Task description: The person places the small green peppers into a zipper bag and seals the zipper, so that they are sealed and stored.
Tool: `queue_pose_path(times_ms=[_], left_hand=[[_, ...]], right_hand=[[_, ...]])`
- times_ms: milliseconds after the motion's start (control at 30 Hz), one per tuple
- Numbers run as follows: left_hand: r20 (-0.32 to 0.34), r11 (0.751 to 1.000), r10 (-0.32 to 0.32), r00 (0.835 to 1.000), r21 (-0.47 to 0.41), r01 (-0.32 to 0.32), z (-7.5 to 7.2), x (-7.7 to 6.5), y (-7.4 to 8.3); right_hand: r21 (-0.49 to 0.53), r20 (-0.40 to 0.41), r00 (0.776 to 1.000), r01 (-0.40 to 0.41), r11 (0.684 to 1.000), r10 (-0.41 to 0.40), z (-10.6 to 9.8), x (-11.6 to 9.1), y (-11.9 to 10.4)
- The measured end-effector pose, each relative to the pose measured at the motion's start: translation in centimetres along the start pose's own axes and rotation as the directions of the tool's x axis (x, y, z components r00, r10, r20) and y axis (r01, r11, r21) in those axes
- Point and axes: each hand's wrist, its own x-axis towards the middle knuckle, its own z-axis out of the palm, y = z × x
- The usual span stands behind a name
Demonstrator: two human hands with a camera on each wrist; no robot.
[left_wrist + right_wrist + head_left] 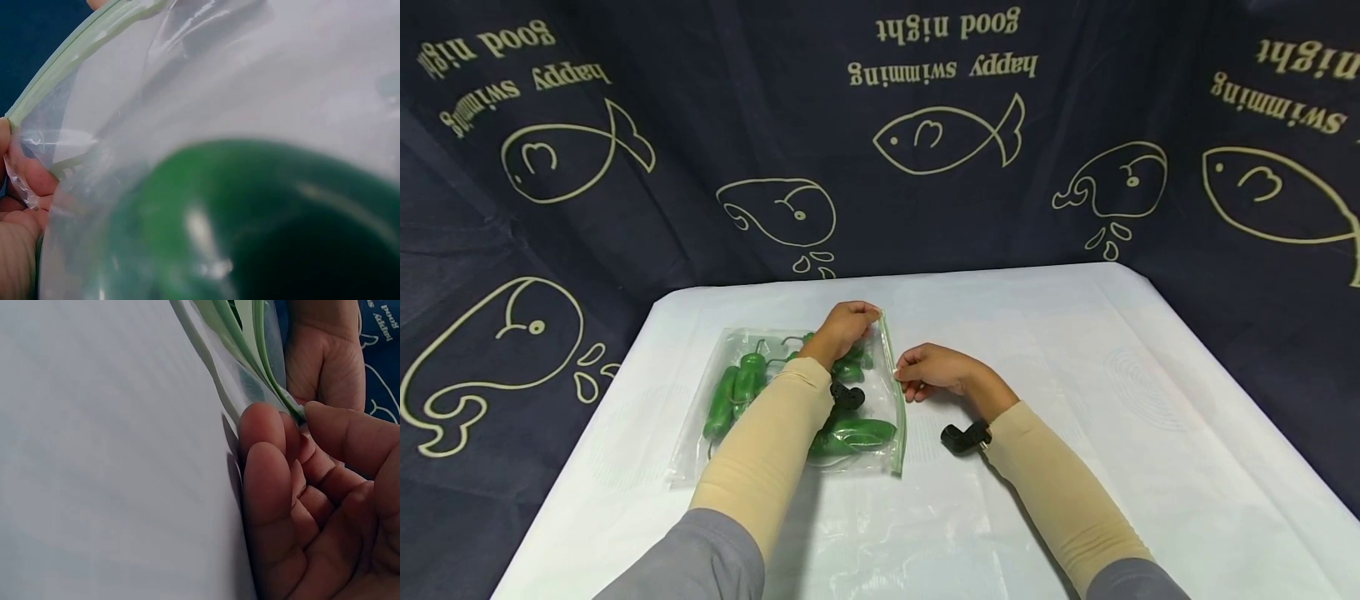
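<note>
A clear zip bag (pixel 880 392) with a green zip strip along its right edge lies on the table. Inside it are several green peppers (pixel 749 379), some with curved stems. My left hand (pixel 847 325) reaches over the bag and pinches the far corner of the strip. Lower along the same strip, my right hand (pixel 934 369) pinches the edge between thumb and forefinger, its other fingers loosely bent. In the left wrist view one pepper (pixel 206 200) bulges large and blurred behind the plastic. Close by the fingers in the right wrist view, the green strip (pixel 265 362) stands partly parted.
A white cloth (pixel 1037 333) covers the table, and a dark blue curtain (pixel 760 108) printed with fish and whales hangs behind and at the sides. Black wrist cameras (pixel 966 436) are strapped to both forearms.
</note>
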Motion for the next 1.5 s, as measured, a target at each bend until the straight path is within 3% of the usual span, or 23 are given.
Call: queue_pose_path(times_ms=[500, 1500], left_hand=[[0.001, 0.998, -0.001, 1.0, -0.055, 0.001, 0.1, 0.2, -0.3], [-0.017, 0.995, -0.006, 1.0, -0.1, 0.004, 0.0, 0.4, -0.2]], right_hand=[[-0.093, 0.108, 0.994, 0.038, 0.995, -0.028, 0.0, -0.8, -0.1], [-0.091, 0.213, 0.976, 0.053, 0.994, -0.032, 0.0, -1.4, 0.5]])
